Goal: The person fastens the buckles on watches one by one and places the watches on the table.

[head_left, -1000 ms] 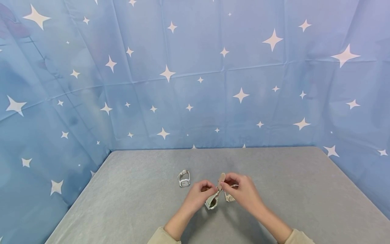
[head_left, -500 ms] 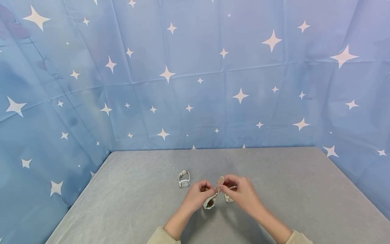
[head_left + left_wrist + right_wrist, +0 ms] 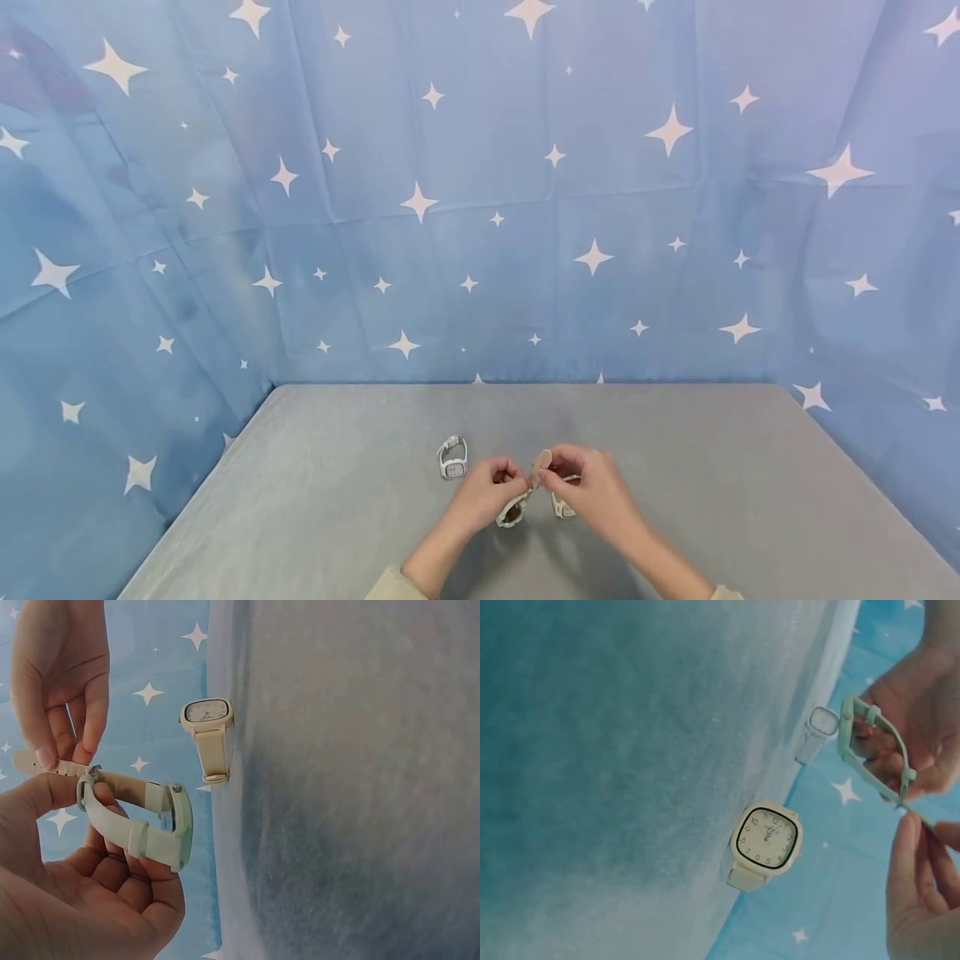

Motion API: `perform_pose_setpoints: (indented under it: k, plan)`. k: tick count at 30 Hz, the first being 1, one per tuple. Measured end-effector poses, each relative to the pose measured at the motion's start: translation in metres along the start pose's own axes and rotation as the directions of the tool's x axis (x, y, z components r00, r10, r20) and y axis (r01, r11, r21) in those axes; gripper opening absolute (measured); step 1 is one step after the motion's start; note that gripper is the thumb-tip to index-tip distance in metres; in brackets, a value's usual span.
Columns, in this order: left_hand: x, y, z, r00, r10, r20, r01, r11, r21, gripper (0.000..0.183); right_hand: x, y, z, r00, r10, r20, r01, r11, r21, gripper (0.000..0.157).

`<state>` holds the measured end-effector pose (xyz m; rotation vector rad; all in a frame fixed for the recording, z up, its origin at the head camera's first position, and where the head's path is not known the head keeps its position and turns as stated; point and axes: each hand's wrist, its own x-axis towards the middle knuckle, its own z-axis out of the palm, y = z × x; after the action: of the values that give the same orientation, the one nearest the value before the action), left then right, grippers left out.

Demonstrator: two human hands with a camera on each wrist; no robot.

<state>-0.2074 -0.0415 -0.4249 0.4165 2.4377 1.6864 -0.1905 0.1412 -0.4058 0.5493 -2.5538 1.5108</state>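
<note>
A pale green wristwatch [image 3: 512,512] hangs above the table between my two hands, its strap formed into a loop through the buckle. My left hand [image 3: 480,497] pinches the strap by the buckle [image 3: 82,791]. The thumb and fingers of my right hand [image 3: 598,487] pinch the strap's free end [image 3: 28,761], whose tan, holed underside shows. In the left wrist view the strap end runs through the metal buckle. Behind my right hand, partly hidden, a cream square-faced watch [image 3: 768,838] stands on the table. A white watch [image 3: 453,468] stands farther back on the left.
A grey cloth-covered table [image 3: 360,467] lies beneath my hands. Blue star-patterned curtain [image 3: 480,208] hangs along the back and both sides of it.
The strap's free end and the watch case have shifted slightly left relative to my hands. Everything sits a little lower in the head view. Both hands keep their hold.
</note>
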Motion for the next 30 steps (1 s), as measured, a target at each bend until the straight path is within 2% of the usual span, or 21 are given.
perform_pose_setpoints:
  k: [5,11,18,21,24,27,30]
  plan:
    - [-0.0004,-0.0011,-0.001,1.0,0.007,-0.003,-0.007,1.0,-0.004,0.017,-0.0015,0.0012,0.0024,1.0,0.015,0.005,-0.015,1.0,0.021,0.005]
    - [0.0028,0.0027,-0.0045,1.0,-0.011,-0.015,0.011,1.0,0.003,0.026,0.0003,0.0025,0.0023,0.999,-0.034,-0.013,0.034,0.999,0.027,0.008]
    - [0.0032,0.0058,-0.0044,0.994,-0.106,0.003,0.105,0.981,-0.163,0.06,0.0006,0.0018,-0.0011,0.999,-0.042,0.029,0.04,0.997,0.068,0.016]
    - [0.0042,0.0056,-0.0042,0.993,-0.114,0.028,0.117,0.977,-0.178,0.068,-0.0016,0.0021,-0.0017,0.997,-0.073,0.008,0.073,0.997,0.039,0.013]
    - [0.0045,0.0058,-0.0046,0.992,-0.112,0.058,0.12,0.977,-0.174,0.063,-0.0039,0.0027,-0.0028,0.993,-0.116,-0.007,0.116,0.993,0.013,0.012]
    - [0.0038,0.0052,-0.0073,0.99,-0.097,0.097,0.113,0.979,-0.169,0.047,-0.0056,0.0037,-0.0027,0.988,-0.153,-0.007,0.153,0.988,0.016,0.012]
    - [0.0024,0.0051,-0.01,0.986,-0.087,0.139,0.114,0.973,-0.2,0.034,-0.0073,0.0055,-0.0033,0.988,-0.157,-0.013,0.157,0.987,0.029,0.012]
